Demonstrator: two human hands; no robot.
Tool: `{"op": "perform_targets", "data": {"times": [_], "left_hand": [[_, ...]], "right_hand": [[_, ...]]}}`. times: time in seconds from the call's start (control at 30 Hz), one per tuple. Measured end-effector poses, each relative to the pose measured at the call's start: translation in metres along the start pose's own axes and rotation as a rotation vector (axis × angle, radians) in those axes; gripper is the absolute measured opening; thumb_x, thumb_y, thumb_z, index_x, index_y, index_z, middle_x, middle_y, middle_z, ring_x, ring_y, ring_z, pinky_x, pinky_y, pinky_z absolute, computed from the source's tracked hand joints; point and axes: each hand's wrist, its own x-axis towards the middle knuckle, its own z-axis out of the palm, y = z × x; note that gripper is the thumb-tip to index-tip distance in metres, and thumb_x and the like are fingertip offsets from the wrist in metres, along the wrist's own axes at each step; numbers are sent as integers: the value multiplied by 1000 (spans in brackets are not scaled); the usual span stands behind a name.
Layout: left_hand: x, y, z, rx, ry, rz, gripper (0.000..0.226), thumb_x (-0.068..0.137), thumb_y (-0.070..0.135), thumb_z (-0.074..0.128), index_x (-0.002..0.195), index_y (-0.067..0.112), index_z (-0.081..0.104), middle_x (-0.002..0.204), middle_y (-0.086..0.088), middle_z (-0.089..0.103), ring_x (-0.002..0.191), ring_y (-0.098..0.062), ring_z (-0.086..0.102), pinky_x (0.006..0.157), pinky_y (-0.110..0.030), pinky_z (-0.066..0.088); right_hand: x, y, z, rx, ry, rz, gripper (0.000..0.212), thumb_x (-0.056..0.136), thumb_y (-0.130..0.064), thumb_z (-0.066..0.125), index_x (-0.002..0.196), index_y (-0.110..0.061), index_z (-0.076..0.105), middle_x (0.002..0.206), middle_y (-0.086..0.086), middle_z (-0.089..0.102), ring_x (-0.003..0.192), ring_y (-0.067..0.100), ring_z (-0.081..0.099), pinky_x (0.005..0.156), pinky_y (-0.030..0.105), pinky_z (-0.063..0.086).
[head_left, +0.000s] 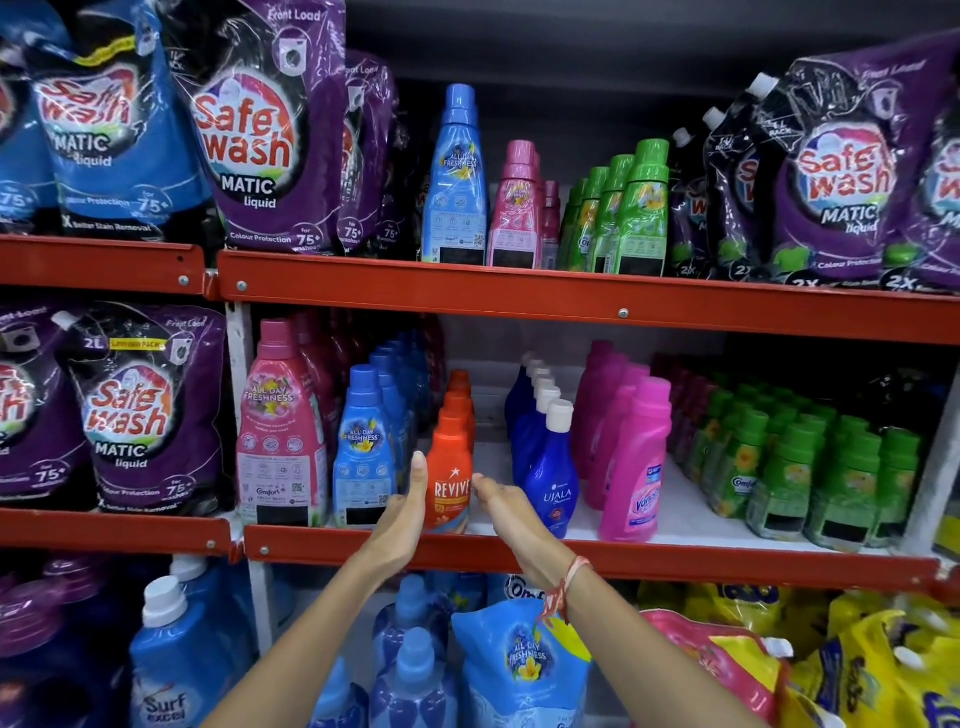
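Observation:
An orange Revive bottle (451, 470) stands at the front of a row of like bottles on the middle shelf (571, 558). My left hand (402, 512) lies flat against its left side, fingers straight and pointing up. My right hand (506, 506) reaches in from the right, its fingertips at the bottle's right side with fingers fairly straight. Whether the right fingers touch the bottle I cannot tell. A red thread band sits on my right wrist.
Light blue bottles (363, 447) stand just left of the orange row, dark blue Ujala bottles (550, 467) just right, then pink Vanish bottles (636, 462) and green bottles (810, 467). Purple Safewash pouches (260, 130) fill the top shelf. Blue pouches (519, 670) stand below my arms.

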Motion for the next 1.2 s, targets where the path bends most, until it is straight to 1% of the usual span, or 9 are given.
{"op": "perform_targets", "data": {"times": [0.1,0.2,0.33,0.53,0.73,0.93,1.0,1.1,1.2], "left_hand": [[-6,4,8,32,282,107,57,92,65,8,101,33,55,102,13,56,99,-3,52,91,-20,34],[-6,5,23,51,544,268,76,86,75,10,108,22,60,109,4,57,105,-12,56,93,-33,41],[0,12,56,-63,361,258,72,85,76,16,109,27,62,111,4,64,98,-2,60,96,-33,45],[12,20,94,-111,-55,-50,120,57,100,8,143,24,41,144,9,44,131,-13,44,118,-42,23],[13,36,102,-177,-131,-68,101,66,82,9,144,23,37,133,5,48,128,-13,42,103,-25,27],[16,38,104,-167,-96,-65,119,55,97,13,142,20,41,147,-11,45,128,-17,46,114,-39,28],[16,43,103,-143,-67,-63,107,71,85,11,137,9,48,135,-26,45,129,-39,42,111,-51,27],[15,44,105,-172,-67,-25,85,93,57,5,132,-5,49,124,-7,38,125,-48,30,107,-53,24],[12,45,103,-152,-78,-59,74,92,59,3,131,19,52,135,-25,45,125,-35,44,108,-41,31]], "right_hand": [[-14,-1,-17,93,190,-147,25,97,-34,49,94,-25,72,99,-2,73,102,18,68,100,41,50],[-32,0,-38,157,433,-306,27,98,-19,48,82,-25,69,81,-3,73,77,15,69,82,38,58],[-32,12,-59,89,635,-386,16,97,-24,49,90,-33,61,98,2,68,85,21,67,82,42,55],[-16,23,-86,63,334,-70,56,100,-43,39,146,-12,38,150,6,44,138,24,41,109,33,32],[-12,28,-89,99,173,-13,62,96,-57,36,143,-19,44,149,6,49,137,24,45,116,41,33],[-18,34,-87,84,204,-16,65,93,-59,37,142,-18,44,144,3,52,132,22,49,115,44,35],[-20,33,-90,65,233,-36,57,97,-54,37,137,-16,51,132,1,60,122,19,54,111,40,39],[-21,34,-93,85,261,-61,48,99,-48,38,130,-17,57,126,5,65,116,21,60,104,36,45],[-23,34,-94,70,239,-73,37,98,-48,38,118,-25,59,121,3,66,116,20,60,104,38,45]]}}
